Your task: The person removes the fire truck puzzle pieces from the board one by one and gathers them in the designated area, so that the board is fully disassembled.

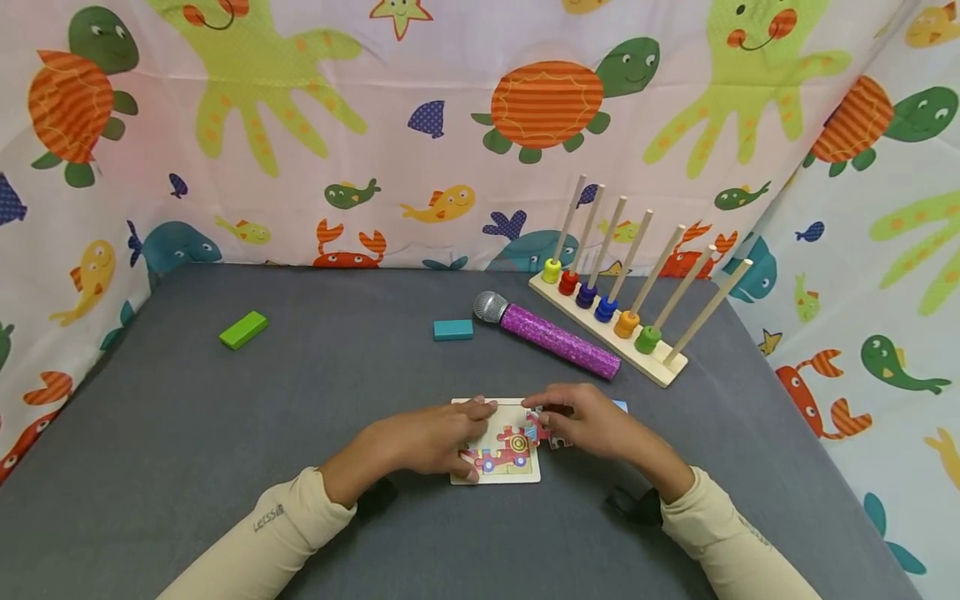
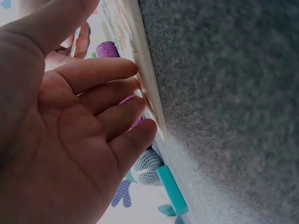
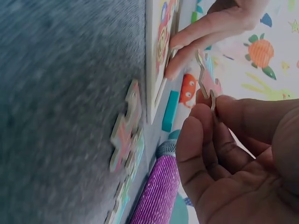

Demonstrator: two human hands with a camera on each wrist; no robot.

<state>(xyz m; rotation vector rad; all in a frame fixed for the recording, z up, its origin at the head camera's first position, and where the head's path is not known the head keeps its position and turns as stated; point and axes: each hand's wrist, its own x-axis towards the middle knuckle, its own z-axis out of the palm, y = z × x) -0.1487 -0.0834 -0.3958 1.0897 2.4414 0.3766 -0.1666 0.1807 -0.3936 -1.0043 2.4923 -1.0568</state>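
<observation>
A wooden jigsaw board (image 1: 508,414) lies on the grey table, with joined pieces in its lower part showing a red and blue vehicle with a yellow wheel. My left hand (image 1: 431,437) rests on the board's left side, its fingertips touching the frame. Over the board's right side, my right hand (image 1: 592,421) pinches a jigsaw piece (image 3: 209,79) between thumb and fingers. That piece is pink and light blue and is held tilted up off the board. Loose jigsaw pieces (image 3: 127,128) lie on the table beside the board, partly hidden under my right hand in the head view.
Behind the board lie a purple glitter microphone (image 1: 558,340) and a teal block (image 1: 453,330). A green block (image 1: 243,330) is at the far left. At the back right stands a wooden peg stacker (image 1: 592,321) with coloured rings. A sea-animal curtain (image 1: 420,83) borders the table.
</observation>
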